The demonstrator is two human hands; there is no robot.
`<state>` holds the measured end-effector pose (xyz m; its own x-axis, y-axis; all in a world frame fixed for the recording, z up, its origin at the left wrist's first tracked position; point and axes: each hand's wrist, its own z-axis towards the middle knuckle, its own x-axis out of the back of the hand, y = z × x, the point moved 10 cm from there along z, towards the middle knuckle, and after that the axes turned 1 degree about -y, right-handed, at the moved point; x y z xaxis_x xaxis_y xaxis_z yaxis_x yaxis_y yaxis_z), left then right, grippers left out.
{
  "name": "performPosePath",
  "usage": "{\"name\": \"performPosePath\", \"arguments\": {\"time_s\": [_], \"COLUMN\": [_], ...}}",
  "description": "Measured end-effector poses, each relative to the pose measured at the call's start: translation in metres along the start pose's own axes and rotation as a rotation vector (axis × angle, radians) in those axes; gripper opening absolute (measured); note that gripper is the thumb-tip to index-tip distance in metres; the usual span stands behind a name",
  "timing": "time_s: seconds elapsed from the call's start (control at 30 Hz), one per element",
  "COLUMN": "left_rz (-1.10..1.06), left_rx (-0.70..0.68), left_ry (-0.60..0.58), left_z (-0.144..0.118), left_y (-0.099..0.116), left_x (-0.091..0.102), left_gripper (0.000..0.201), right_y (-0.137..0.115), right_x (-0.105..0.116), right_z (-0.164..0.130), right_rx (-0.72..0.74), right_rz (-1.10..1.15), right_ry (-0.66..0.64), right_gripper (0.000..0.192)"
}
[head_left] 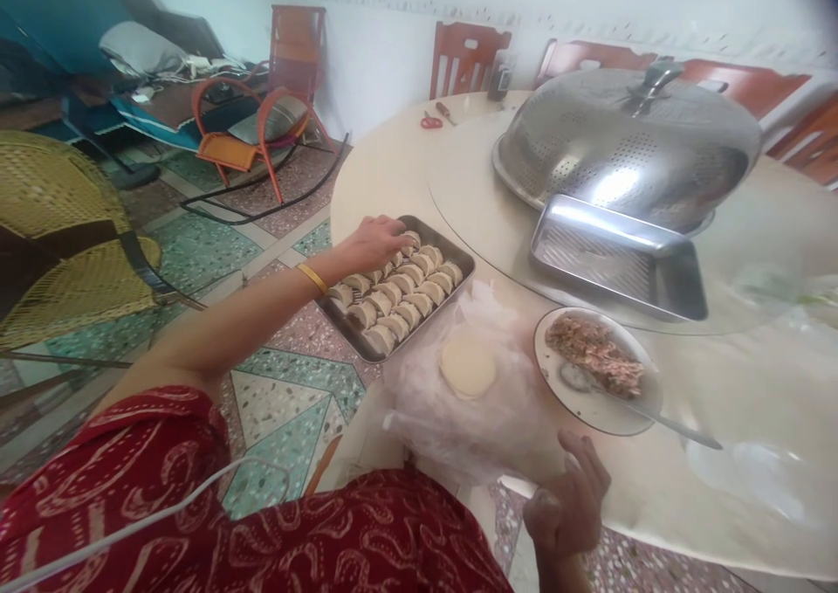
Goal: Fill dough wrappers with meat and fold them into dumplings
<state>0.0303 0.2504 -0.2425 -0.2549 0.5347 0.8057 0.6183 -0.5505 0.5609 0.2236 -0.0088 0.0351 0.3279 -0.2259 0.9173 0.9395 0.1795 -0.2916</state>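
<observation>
My left hand (pixel 373 245) reaches over the far left side of a metal tray (pixel 374 357). Its fingers are bent down together at a pale folded dumpling (pixel 411 244) by the tray's far corner; the fingertips are partly hidden. Several more dumplings (pixel 406 286) lie in rows in the tray. Near the table's front edge, my right hand (pixel 569 497) is held with loosely curled fingers, somewhat apart, and nothing shows in it. Between the hands, a round dough wrapper (pixel 467 366) rests on a crumpled clear plastic bag (pixel 425 418).
A plate (pixel 546 375) of minced filling (pixel 593 353) with a spoon-like utensil (pixel 687 434) stands at right. Behind it are an empty metal tray (pixel 608 270) and a large perforated metal cover (pixel 628 148). Red scissors (pixel 430 121) lie farther back. Chairs stand around the round table (pixel 373 165).
</observation>
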Motion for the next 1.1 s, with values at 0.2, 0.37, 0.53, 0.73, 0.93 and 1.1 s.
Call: {"name": "performPosePath", "arguments": {"time_s": [0.2, 0.37, 0.53, 0.73, 0.93, 1.1], "left_rz": [-0.023, -0.048, -0.079, -0.098, -0.155, -0.173], "left_rx": [-0.032, -0.035, -0.048, -0.047, -0.087, -0.085], "left_ry": [-0.048, -0.050, -0.062, -0.060, -0.049, -0.074], "left_z": [0.005, 0.009, 0.011, 0.007, -0.019, -0.029], "left_y": [0.012, 0.018, 0.023, 0.021, 0.024, 0.028], "left_x": [-0.003, -0.007, -0.010, -0.007, 0.006, 0.000], "left_gripper": [0.038, 0.038, 0.031, 0.027, 0.027, 0.025], "right_y": [0.000, 0.001, 0.001, 0.000, -0.003, -0.003], "right_x": [0.000, 0.000, 0.000, 0.000, 0.001, 0.001], "right_z": [-0.002, -0.003, -0.003, -0.001, 0.004, 0.006], "right_rx": [0.009, 0.009, 0.017, 0.001, 0.013, 0.039], "right_rz": [0.001, -0.012, -0.024, -0.031, -0.031, -0.038], "right_ry": [0.041, 0.033, 0.021, -0.005, 0.019, 0.052], "right_gripper": [0.037, 0.038, 0.037, 0.035, 0.035, 0.042]}}
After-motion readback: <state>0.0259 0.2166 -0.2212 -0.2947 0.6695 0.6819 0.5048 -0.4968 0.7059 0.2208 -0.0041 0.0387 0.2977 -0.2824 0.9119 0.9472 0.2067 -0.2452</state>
